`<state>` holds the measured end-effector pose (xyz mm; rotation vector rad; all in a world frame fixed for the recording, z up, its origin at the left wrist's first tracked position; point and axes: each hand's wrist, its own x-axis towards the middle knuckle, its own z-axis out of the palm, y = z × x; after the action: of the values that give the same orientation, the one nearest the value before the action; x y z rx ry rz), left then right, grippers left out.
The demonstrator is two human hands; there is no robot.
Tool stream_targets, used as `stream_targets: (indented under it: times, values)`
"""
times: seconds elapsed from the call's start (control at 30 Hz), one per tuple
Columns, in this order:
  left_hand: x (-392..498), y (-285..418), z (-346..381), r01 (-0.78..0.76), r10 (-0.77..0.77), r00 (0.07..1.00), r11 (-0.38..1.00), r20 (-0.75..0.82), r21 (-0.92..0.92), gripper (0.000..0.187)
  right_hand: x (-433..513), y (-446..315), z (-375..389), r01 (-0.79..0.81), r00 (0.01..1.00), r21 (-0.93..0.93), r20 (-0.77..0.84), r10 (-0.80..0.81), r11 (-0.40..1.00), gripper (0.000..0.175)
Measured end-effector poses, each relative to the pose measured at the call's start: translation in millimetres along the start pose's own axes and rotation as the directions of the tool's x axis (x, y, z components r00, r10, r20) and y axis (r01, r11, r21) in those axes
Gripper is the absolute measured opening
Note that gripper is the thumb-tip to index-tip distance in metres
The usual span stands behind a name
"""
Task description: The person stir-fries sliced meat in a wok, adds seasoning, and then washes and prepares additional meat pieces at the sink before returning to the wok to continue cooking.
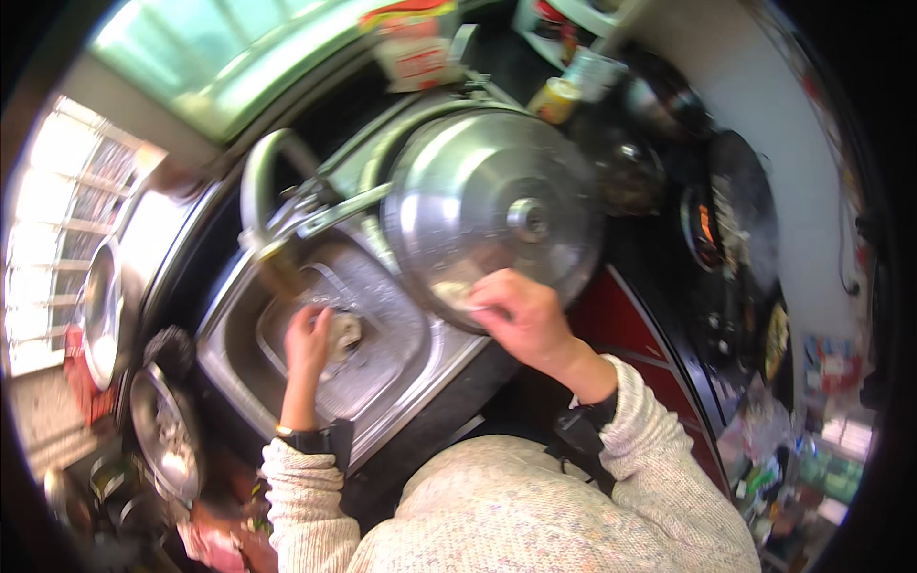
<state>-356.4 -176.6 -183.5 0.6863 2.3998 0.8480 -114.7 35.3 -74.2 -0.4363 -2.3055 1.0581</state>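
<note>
My left hand (306, 347) is inside the steel sink basin (236, 351), its fingertips bent beside a whitish, soft-looking lump (345, 329). Whether the fingers hold any of the lump cannot be made out. Over the lower edge of a large domed steel lid (466, 186), my right hand (519, 311) pinches thumb and fingers together on a small pale thing (453, 292), which is blurred. The curved faucet (269, 179) reaches over the basin above my left hand. The basin floor looks wet.
A black wok (745, 193) with pale food stands at the right, near an orange glow (706, 218). Left of the sink lies a steel bowl (166, 437) with whitish pieces. A red and white bag (415, 46) and a yellow container (555, 100) stand behind the lid.
</note>
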Motion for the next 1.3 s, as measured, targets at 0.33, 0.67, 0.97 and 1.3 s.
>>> stream_targets:
  times: [0.33, 0.67, 0.97, 1.3]
  values:
    - [-20.7, 37.9, -39.9, 0.279, -0.015, 0.953, 0.424, 0.301, -0.862, 0.016, 73.9, -10.4, 149.5, 0.185, 0.957, 0.104, 0.209, -0.203, 0.977, 0.013]
    - [-22.4, 48.4, -20.4, 0.001, -0.055, 0.998, 0.497, -0.030, -0.867, 0.013, 65.4, -4.1, 193.6, -0.346, 0.932, 0.344, 0.230, 0.279, 0.873, 0.017]
    - [-21.7, 48.8, -24.5, -0.065, -0.030, 0.990, 0.767, -0.137, -0.639, 0.010, 74.7, 4.5, 187.1, -0.523, 0.822, 0.387, 0.463, 0.331, 0.759, 0.017]
    - [-22.7, 51.7, -30.8, -0.348, 0.337, 0.867, 0.937, -0.366, 0.040, 0.015, 81.3, -0.1, 172.7, -0.748, 0.637, 0.289, 0.564, 0.525, 0.598, 0.020]
